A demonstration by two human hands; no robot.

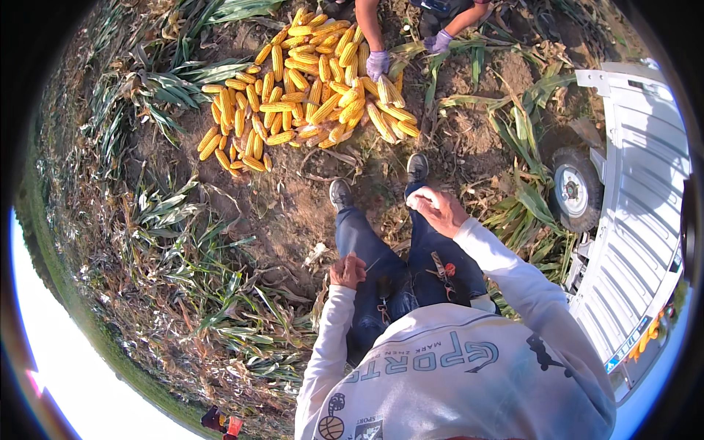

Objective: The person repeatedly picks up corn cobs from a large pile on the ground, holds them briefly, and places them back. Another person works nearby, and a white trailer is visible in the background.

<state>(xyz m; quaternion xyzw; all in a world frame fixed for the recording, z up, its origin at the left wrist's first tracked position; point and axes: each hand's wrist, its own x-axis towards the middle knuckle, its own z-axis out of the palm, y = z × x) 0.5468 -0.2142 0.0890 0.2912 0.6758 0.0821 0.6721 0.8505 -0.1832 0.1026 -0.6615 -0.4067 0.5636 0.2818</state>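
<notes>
My left hand hangs over my left thigh, its fingers curled and nothing visible in them. Farther forward, above my right leg, my right hand has its fingers bent in towards the thumb; I see nothing held there either. Ahead of my shoes lies a large heap of husked yellow corn cobs on bare soil. Neither hand touches the cobs. Across the heap a co-worker's purple-gloved hand reaches down to cobs at its right edge, and the other gloved hand is beside dry corn leaves.
To my right stands a white ribbed metal vehicle body with a wheel; more cobs show beyond it. Cut corn stalks and leaves cover the ground at left, with further stalks beside the wheel. Several clips hang at my waist.
</notes>
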